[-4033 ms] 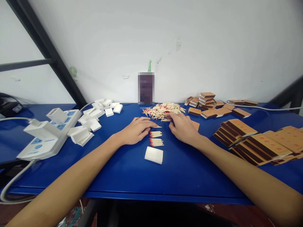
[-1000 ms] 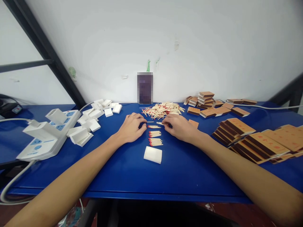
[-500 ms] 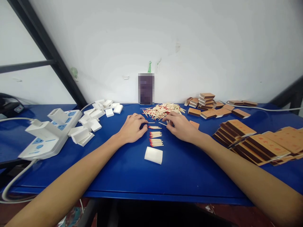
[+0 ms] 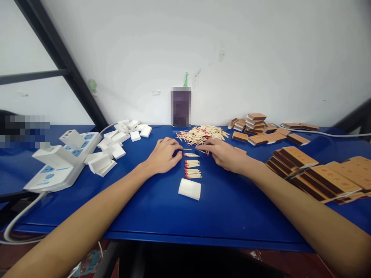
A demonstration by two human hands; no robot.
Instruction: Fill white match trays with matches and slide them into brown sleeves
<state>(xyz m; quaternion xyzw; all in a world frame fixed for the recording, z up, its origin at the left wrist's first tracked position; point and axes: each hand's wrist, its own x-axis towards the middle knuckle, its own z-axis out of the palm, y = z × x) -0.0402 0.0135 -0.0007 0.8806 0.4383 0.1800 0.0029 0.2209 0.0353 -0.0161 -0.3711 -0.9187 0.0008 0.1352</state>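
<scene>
My left hand [image 4: 165, 156] rests on the blue table with curled fingers. Its index fingertip meets the end of a single match [image 4: 187, 149], whose head is hidden. My right hand [image 4: 223, 153] lies opposite, index finger stretched leftward over another match [image 4: 203, 151]; whether the finger touches that match is unclear. Between the hands and nearer me are small rows of red-headed matches [image 4: 192, 163], heads to the left. Closest to me sits a white matchbox tray [image 4: 189, 189]. A loose heap of matches [image 4: 204, 134] lies just beyond the hands.
White trays [image 4: 111, 141] are scattered at left beside a power strip [image 4: 72, 162] with plugged-in chargers. Brown matchbox sleeves [image 4: 255, 125] are stacked at back right, with larger stacks [image 4: 333, 175] by my right forearm. A pixelated dark panel [image 4: 181, 107] stands against the wall.
My right index finger has straightened and reached left over the match near it. My left hand stays beside its match. The whole view has shifted slightly.
</scene>
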